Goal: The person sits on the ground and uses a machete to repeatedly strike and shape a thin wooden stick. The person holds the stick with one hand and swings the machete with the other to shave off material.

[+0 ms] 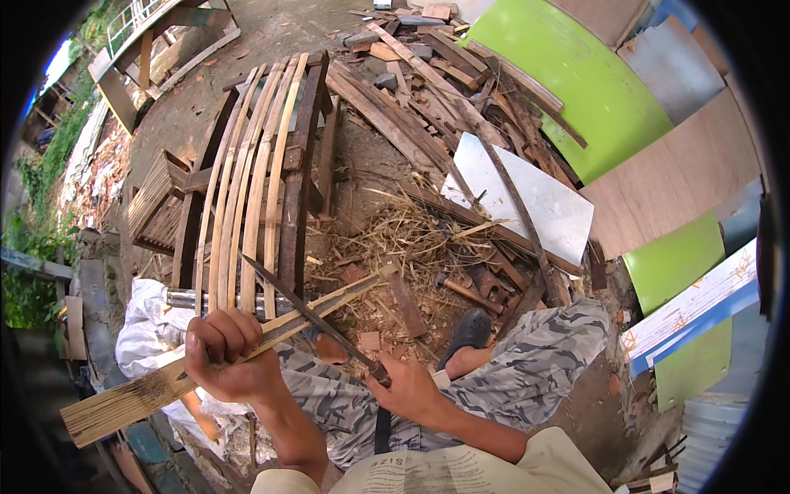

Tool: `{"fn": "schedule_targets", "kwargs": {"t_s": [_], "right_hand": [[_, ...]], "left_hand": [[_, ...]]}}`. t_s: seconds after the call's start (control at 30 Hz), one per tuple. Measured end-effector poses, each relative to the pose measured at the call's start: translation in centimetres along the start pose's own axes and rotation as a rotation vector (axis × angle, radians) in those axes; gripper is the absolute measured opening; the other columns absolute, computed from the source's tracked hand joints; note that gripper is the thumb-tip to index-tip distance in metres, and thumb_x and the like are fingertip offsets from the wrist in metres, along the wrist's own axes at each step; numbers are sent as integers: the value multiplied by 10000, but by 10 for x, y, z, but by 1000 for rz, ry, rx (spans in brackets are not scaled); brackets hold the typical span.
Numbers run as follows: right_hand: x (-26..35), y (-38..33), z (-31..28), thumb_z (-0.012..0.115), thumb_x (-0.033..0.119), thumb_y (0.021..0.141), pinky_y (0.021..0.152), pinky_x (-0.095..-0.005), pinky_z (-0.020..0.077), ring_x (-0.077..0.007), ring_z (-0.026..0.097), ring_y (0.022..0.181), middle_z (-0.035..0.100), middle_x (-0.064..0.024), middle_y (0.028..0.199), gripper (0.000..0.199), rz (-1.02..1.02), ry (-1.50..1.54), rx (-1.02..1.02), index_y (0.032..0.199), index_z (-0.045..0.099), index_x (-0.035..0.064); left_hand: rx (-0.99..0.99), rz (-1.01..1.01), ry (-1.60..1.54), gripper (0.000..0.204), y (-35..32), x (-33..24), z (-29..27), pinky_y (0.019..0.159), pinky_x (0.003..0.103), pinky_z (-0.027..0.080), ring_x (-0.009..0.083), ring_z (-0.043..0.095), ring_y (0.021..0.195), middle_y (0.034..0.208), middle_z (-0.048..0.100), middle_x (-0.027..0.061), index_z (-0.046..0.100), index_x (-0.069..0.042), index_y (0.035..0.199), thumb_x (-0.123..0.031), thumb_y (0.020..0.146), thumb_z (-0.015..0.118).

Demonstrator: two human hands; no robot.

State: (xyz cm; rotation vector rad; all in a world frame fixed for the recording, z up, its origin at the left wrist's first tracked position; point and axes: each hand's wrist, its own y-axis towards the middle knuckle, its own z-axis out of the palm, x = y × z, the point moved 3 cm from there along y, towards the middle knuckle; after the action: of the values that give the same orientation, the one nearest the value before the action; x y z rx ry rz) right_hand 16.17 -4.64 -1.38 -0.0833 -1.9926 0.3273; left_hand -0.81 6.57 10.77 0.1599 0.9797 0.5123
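**A:** That bamboo strip point(206, 358) looked pale and flat, frayed and grey at the fat end. It sat lower left of the frame, left hand point(224, 354) fisted tight round its middle.

**B:** And the right hand point(409, 387) was clamped on the long knife point(309, 313); its handle was mostly buried in the fist.

**A:** The strip ran from bottom left up toward centre, thin tip over the shavings point(403, 239). The blade crossed over it, point aimed upper left.

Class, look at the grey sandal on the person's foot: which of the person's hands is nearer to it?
Right. The right hand, gripping the knife handle, sits just left of the grey sandal. The left hand, holding the bamboo strip, is farther off to the left.
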Motion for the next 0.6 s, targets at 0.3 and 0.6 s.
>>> {"fn": "schedule_targets", "kwargs": {"t_s": [0.3,0.6], "right_hand": [[-12,8,12,644,215,843,546,-470,486,-405,618,575,612,-189,613,224,-40,-40,-63,892,566,10],[-23,10,23,632,204,839,572,-484,489,-427,626,609,614,-221,637,251,11,-25,-91,883,553,-29]], "left_hand": [[53,-34,21,391,2,2,15,403,261,167,87,176,420,509,235,-19,262,-157,622,-325,936,423],[-108,-12,94,414,0,-1,12,395,249,165,86,178,412,500,225,-22,241,-161,619,-347,937,428]]}}
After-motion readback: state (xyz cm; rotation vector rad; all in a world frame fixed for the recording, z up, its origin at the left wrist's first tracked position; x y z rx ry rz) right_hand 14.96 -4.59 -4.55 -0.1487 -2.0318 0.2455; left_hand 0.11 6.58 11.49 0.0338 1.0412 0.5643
